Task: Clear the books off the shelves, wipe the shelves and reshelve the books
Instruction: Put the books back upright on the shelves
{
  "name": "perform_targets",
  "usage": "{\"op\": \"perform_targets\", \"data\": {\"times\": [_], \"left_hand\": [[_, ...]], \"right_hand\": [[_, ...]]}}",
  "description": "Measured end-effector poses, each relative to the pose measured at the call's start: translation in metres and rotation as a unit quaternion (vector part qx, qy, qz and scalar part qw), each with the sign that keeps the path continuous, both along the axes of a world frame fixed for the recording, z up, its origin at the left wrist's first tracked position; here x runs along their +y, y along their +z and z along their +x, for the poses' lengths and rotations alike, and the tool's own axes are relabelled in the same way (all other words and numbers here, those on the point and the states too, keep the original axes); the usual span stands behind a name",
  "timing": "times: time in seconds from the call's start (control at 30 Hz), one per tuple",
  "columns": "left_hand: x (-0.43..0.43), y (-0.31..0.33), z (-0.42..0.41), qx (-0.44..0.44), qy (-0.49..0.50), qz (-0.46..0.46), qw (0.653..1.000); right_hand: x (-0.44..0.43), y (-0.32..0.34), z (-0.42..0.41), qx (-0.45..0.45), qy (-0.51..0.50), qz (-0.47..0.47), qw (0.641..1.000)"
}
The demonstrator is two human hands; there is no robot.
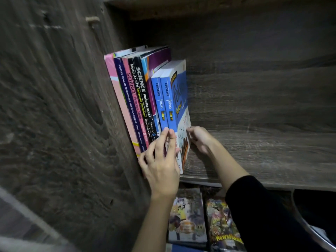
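- The books (141, 91) stand on end in one tight row at the left end of the shelf (254, 151). They are packed against the side wall (63, 106), spines out towards the person.
- The outer blue book (179, 99) closes the row on its right, and its cover faces the bare stretch of shelf.
- The left hand (160, 166) comes up from below and in front. Its fingers (171, 140) are straight and close together, with the tips resting low on the two blue spines and nothing pinched.
- The right hand (201, 140) is on the open side of the row, just beside the blue book, and touches the lower part of its cover. I cannot tell whether its fingers lie flat on the cover or hook its edge.
- The relation that matters: the blue book sits between the two hands, spine to the left hand and cover to the right, with its long axis running up along the wall.
- The right hand is nearer the free side, so I judge it better placed to steady or tip the book. The left is set to push the spines in or draw them out.
- Whether this row is going in or coming off cannot be told from here.
- Comics (187, 219) lie below the shelf.
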State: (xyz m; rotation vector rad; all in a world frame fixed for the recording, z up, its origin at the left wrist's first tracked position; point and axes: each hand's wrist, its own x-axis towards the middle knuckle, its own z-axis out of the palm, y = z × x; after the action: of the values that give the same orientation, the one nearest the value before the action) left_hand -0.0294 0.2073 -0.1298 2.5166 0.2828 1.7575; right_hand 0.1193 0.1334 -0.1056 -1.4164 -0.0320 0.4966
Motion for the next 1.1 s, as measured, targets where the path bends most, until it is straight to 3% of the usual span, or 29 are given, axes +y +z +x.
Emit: {"op": "perform_targets", "data": {"times": [0.27, 0.37, 0.47, 0.67, 0.87, 1.1], "left_hand": [[-0.006, -0.003, 0.002, -0.002, 0.021, -0.018, 1.000], [-0.011, -0.004, 0.003, 0.006, 0.024, -0.021, 0.999], [-0.014, -0.004, 0.002, -0.010, 0.017, -0.038, 0.999], [-0.026, 0.007, 0.000, -0.054, 0.003, -0.070, 0.996], [-0.067, 0.027, -0.009, -0.074, -0.080, -0.074, 0.991], [-0.154, 0.032, -0.043, 0.014, -0.249, -0.134, 0.959]], "right_hand": [[0.003, -0.020, 0.006, -0.061, 0.020, -0.021, 0.998], [0.001, -0.026, 0.000, -0.063, -0.024, 0.006, 0.998], [-0.004, -0.031, -0.013, -0.094, -0.092, -0.040, 0.990], [-0.036, -0.032, -0.049, -0.149, -0.124, -0.063, 0.979], [-0.110, -0.029, -0.091, -0.183, -0.172, -0.116, 0.961], [-0.215, -0.030, -0.143, -0.200, -0.272, -0.158, 0.928]]}}
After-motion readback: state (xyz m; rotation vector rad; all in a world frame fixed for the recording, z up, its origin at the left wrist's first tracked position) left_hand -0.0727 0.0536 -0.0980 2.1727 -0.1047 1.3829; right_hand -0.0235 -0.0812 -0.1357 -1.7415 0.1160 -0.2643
